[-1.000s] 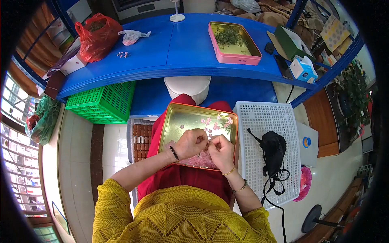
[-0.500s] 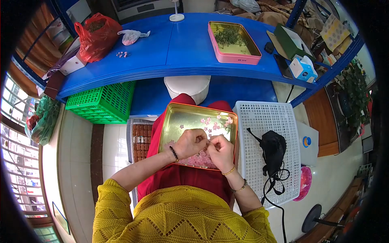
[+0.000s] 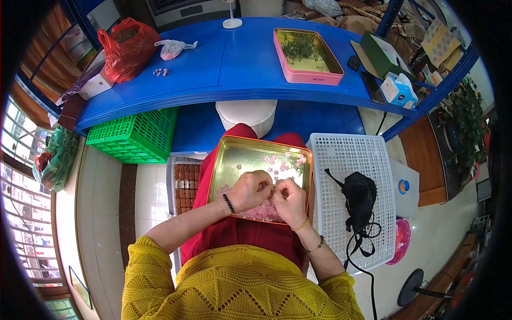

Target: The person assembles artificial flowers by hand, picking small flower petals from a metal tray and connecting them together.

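Observation:
A gold-lined tin tray (image 3: 230, 154) rests on my lap. Small pink flowers (image 3: 276, 164) are scattered over its far right part, and a dense heap of pink petals or blossoms (image 3: 265, 211) lies at its near side. Over the tray, my left hand (image 3: 249, 190) and my right hand (image 3: 291, 201) meet, fingertips pinched close together. Whatever is between the fingers is too small and hidden to make out. Some green sprigs (image 3: 300, 165) with flowers lie by the tray's right wall.
Ahead is a blue shelf table (image 3: 202, 64) bearing a pink tin with green sprigs (image 3: 304, 49), a red bag (image 3: 128, 50) and a tissue pack (image 3: 399, 92). To my right, a white crate (image 3: 333, 224) holds up a black strapped item (image 3: 360, 194). Green crates (image 3: 136, 133) stand left.
Both hands stay over the tray with only slight shifts of the fingers and wrists. Nothing else has visibly moved.

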Motion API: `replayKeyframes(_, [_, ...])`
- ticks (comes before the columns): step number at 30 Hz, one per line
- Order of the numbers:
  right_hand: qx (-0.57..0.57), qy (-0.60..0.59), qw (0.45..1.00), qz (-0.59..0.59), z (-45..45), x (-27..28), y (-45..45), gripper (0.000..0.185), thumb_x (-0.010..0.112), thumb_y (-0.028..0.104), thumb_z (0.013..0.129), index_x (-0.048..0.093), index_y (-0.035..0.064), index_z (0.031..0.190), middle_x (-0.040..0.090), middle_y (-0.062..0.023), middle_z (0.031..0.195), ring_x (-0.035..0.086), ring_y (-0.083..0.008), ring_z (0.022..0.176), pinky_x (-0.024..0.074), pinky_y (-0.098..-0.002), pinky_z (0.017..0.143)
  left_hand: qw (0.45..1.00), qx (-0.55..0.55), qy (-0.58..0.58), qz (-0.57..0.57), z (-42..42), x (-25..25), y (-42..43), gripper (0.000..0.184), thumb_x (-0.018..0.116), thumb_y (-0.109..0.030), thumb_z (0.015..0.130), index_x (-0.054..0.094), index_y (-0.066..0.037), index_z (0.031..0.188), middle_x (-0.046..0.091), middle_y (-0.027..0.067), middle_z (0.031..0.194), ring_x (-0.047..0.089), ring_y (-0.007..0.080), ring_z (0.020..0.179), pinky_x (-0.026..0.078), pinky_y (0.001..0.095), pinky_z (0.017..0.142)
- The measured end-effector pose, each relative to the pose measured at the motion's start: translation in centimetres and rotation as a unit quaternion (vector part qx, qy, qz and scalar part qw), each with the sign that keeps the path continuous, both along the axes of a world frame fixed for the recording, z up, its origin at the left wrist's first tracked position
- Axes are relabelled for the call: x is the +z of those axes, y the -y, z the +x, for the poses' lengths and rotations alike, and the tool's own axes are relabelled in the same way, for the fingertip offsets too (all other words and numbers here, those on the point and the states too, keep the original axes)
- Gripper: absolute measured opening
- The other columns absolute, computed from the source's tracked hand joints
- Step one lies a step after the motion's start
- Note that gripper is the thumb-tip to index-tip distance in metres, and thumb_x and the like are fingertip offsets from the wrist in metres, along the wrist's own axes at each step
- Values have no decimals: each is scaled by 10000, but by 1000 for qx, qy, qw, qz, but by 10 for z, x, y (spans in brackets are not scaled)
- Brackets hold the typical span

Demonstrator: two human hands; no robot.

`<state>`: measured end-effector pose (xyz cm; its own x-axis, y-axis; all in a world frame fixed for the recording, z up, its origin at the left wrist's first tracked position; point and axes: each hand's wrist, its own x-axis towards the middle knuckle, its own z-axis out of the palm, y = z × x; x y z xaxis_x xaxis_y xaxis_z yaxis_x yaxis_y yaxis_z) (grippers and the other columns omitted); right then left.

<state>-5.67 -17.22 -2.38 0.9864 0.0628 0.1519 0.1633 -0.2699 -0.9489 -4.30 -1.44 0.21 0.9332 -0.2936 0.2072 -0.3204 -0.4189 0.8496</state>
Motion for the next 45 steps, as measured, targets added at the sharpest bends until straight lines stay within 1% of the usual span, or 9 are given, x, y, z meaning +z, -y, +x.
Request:
replayKeyframes(5, [5, 11, 1000, -16, 0, 0, 0, 81, 624, -25, 770, 548, 5, 767, 613, -93, 686, 593, -140, 596, 476, -280, 565, 998, 5, 45, 38, -1, 4, 0, 63, 638, -44, 744, 592, -1, 740, 610, 145, 701, 615, 306, 623, 492, 387, 580])
replayKeyframes(8, [7, 14, 1000, -15, -1, 1, -1, 87, 625, -32, 770, 545, 1, 768, 613, -97, 684, 595, -144, 591, 477, -280, 559, 995, 6, 56, 76, -3, 6, -1, 62, 648, -23, 751, 606, -3, 792, 626, 137, 732, 623, 248, 616, 494, 338, 569])
replayKeyframes(14, [10, 17, 1000, -10, -1, 5, -2, 85, 622, -29, 778, 542, -1, 773, 616, -100, 688, 603, -149, 597, 482, -285, 563, 994, -3, 68, 88, -5, 12, -2, 72, 658, -39, 750, 610, -10, 796, 628, 131, 742, 621, 251, 617, 496, 344, 572])
replayKeyframes(23, [16, 25, 1000, -9, -1, 5, -4, 86, 622, -17, 787, 538, -2, 775, 619, -103, 699, 606, -155, 596, 485, -286, 567, 991, 23, 109, 70, -7, 8, -3, 75, 667, -39, 723, 610, -22, 768, 622, 129, 722, 620, 276, 597, 496, 357, 554])
replayKeyframes(32, [26, 28, 999, -10, 0, 0, -5, 86, 624, -11, 797, 538, -6, 793, 629, -112, 722, 616, -164, 620, 492, -287, 585, 987, 10, 133, 95, -9, 6, -3, 71, 656, -30, 723, 606, -18, 772, 628, 133, 724, 633, 291, 626, 499, 373, 569])
replayKeyframes(36, [32, 4, 999, 29, 0, 0, -5, 70, 622, -11, 801, 552, -7, 801, 640, -107, 740, 619, -155, 637, 496, -282, 599, 989, -12, 119, 87, -7, 11, -7, 80, 654, -25, 726, 606, -15, 789, 627, 137, 739, 628, 275, 615, 496, 363, 561])
replayKeyframes(38, [32, 12, 999, 18, -1, 4, -4, 60, 622, -12, 801, 562, -6, 802, 642, -98, 742, 617, -144, 642, 495, -276, 600, 992, -11, 98, 77, -7, 16, -8, 84, 658, -27, 727, 607, -16, 793, 625, 136, 744, 626, 264, 610, 495, 359, 559])
replayKeyframes(42, [30, 21, 999, 30, 0, 2, -4, 48, 623, -12, 798, 577, -4, 802, 636, -83, 731, 608, -120, 643, 489, -263, 591, 994, 15, 83, 73, -9, 11, -9, 100, 665, -50, 750, 607, -17, 824, 618, 129, 746, 619, 249, 599, 495, 352, 554])
replayKeyframes(45, [29, -1, 998, 50, 0, -3, -4, 48, 625, -12, 796, 578, -2, 800, 627, -71, 709, 597, -107, 622, 482, -255, 571, 993, 41, 78, 76, -11, 7, -7, 123, 671, -74, 766, 604, -16, 851, 614, 127, 743, 622, 251, 604, 499, 358, 557])
